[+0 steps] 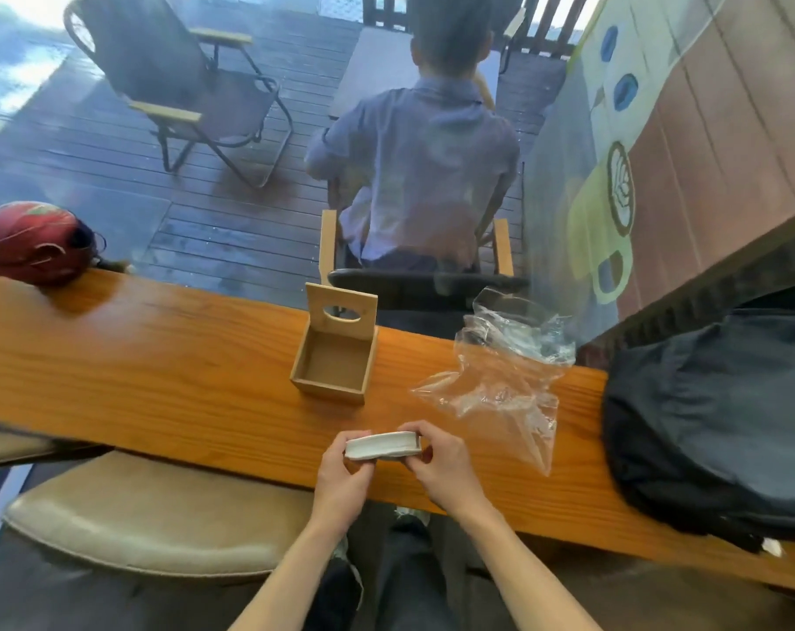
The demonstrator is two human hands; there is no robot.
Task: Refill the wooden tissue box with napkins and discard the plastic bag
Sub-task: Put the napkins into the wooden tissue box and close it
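A wooden tissue box [334, 362] stands open on the wooden counter [159, 357], its slotted lid raised upright at the back; the inside looks empty. A stack of white napkins [382, 445] is held flat just above the counter's near edge, in front of the box. My left hand [341, 475] grips its left end and my right hand [441, 466] grips its right end. A crumpled clear plastic bag [500, 380] lies on the counter to the right of the box.
A dark backpack [714, 425] fills the counter's right end. A red helmet [36, 241] sits at the far left. A beige stool [159, 516] stands below left. Behind the window glass a person sits on a chair with their back turned.
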